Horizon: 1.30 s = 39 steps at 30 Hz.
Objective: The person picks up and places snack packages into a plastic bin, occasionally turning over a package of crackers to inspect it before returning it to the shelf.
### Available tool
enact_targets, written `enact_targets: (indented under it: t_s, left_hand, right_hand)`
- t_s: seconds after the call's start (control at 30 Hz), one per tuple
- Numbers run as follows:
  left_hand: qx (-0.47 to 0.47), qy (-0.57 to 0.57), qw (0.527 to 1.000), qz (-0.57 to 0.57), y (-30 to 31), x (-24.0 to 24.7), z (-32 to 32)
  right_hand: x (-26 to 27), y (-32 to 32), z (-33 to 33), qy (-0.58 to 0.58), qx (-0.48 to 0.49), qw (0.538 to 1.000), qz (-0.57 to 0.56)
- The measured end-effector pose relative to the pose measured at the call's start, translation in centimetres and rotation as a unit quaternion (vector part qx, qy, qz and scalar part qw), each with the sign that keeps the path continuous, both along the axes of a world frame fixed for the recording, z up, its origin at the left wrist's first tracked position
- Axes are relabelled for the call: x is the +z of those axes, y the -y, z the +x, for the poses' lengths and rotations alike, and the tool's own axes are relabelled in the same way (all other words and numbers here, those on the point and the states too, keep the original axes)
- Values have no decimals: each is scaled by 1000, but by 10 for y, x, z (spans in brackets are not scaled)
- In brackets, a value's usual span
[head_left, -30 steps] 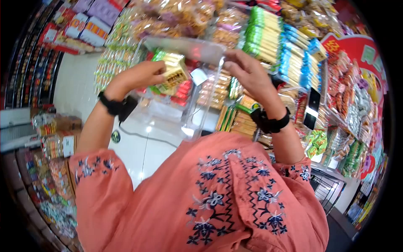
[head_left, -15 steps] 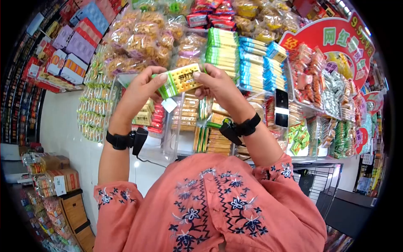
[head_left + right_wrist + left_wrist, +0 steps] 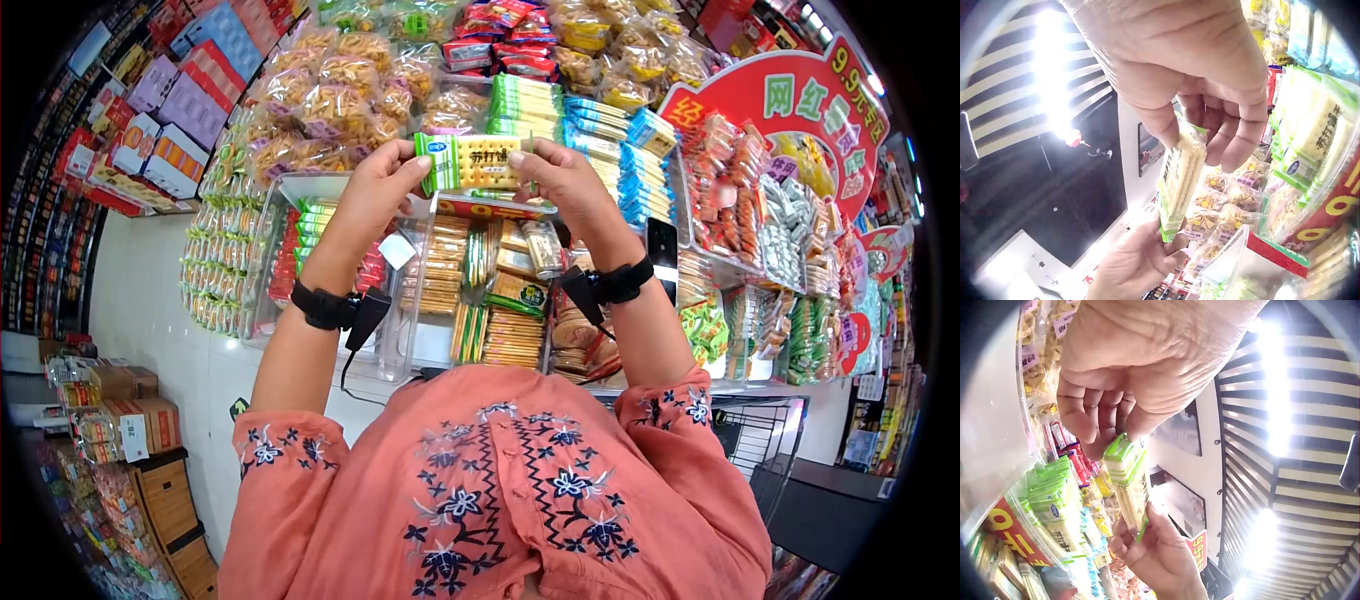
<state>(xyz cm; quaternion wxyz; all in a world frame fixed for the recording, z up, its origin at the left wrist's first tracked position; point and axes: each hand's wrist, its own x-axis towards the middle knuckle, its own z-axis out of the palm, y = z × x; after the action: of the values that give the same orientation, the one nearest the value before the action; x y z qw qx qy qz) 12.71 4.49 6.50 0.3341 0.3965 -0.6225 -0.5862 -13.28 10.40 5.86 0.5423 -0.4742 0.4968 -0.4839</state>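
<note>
Both hands hold a green-and-yellow packet of soda crackers (image 3: 470,164) level over the snack bins in the head view. My left hand (image 3: 384,188) pinches its green end between thumb and fingers. At the other end, my right hand (image 3: 572,185) pinches the cracker-patterned part, thumb on the front. In the left wrist view the cracker packet (image 3: 1129,478) appears edge-on, running from the left fingertips down to the right hand (image 3: 1163,553). The right wrist view shows the layered crackers through the wrapper's side, with the left hand (image 3: 1138,256) at the far green end.
Below the packet stands a clear bin of biscuit packs (image 3: 435,265), with a red price strip (image 3: 495,208) along its back. Left of it, another clear bin (image 3: 275,290) holds red and green packs. Green-wrapped packs (image 3: 527,103) lie beyond. A phone (image 3: 661,255) is by the right forearm.
A second ago my left hand was over the left bin with a yellow packet, my right hand apart. Then both hands held the packet tilted; now it is level and further right.
</note>
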Motion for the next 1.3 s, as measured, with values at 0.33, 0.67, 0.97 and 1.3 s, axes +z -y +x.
enact_targets:
  t_s: [0.33, 0.67, 0.97, 1.3]
  left_hand:
    - [33, -2, 999, 14, 5, -1, -11]
    - [50, 10, 999, -14, -7, 5, 10]
    - [70, 4, 997, -12, -34, 18, 30]
    - [94, 3, 996, 9, -42, 13, 40]
  right_hand:
    - [-1, 14, -8, 0, -4, 1000, 8]
    - [1, 76, -72, -24, -99, 994, -34]
    - [-8, 136, -120, -192, -201, 960, -27]
    - [-57, 174, -139, -174, -257, 948, -77]
